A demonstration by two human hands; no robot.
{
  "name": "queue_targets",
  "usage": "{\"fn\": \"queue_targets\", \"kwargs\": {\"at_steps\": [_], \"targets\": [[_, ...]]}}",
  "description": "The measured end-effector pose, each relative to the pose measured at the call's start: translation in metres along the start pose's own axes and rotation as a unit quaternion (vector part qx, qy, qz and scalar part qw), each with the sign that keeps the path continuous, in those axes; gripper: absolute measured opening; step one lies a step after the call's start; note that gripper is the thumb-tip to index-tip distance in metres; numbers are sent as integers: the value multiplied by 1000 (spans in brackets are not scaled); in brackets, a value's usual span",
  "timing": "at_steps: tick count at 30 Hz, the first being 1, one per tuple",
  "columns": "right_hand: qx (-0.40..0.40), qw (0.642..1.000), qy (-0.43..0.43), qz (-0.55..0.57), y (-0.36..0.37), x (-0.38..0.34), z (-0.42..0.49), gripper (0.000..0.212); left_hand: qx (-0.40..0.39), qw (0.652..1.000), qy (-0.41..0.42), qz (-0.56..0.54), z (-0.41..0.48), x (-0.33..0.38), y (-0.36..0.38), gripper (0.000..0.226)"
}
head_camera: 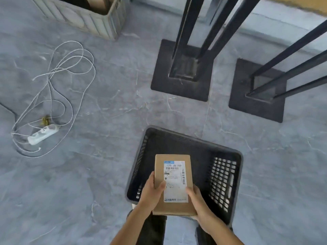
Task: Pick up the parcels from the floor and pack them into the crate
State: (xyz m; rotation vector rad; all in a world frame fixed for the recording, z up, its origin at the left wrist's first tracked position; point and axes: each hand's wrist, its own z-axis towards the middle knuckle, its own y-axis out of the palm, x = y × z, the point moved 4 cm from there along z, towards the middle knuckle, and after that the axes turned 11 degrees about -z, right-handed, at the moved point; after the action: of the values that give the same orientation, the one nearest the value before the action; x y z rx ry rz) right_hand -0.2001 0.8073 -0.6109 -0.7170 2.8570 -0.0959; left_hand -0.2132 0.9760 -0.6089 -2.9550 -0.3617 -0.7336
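Observation:
A brown cardboard parcel with a white shipping label on top is held flat above the near side of a black plastic crate. My left hand grips the parcel's left edge with the thumb on the label. Its right near corner is clasped by my right hand. The crate stands on the grey floor right in front of me, with perforated walls; the part of its inside that shows is dark and holds nothing I can see.
A white power strip with a long tangled white cord lies on the floor at left. A pale ribbed bin with cardboard inside stands at the far left. Two black table-leg bases stand beyond the crate.

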Motion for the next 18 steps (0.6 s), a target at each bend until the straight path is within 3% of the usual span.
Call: {"fn": "queue_targets", "kwargs": {"at_steps": [4,7,10,12,15,18], "targets": [[-46,999,-16,6,13,-18,88,39,66,996,15,55,87,-17,-12,40],[-4,999,-30,-15,26,-25,155,43,110,983,52,140,150,-24,-14,47],[38,997,-31,52,42,-27,207,45,107,986,73,104,193,-36,-8,48],[42,997,-35,49,51,-27,235,47,106,991,36,76,213,-52,-8,44],[85,986,-113,-82,52,-31,265,49,79,995,-44,42,230,-82,-11,50],[156,926,-217,-267,38,-48,282,56,25,988,-132,-76,235,-104,-8,60]]}}
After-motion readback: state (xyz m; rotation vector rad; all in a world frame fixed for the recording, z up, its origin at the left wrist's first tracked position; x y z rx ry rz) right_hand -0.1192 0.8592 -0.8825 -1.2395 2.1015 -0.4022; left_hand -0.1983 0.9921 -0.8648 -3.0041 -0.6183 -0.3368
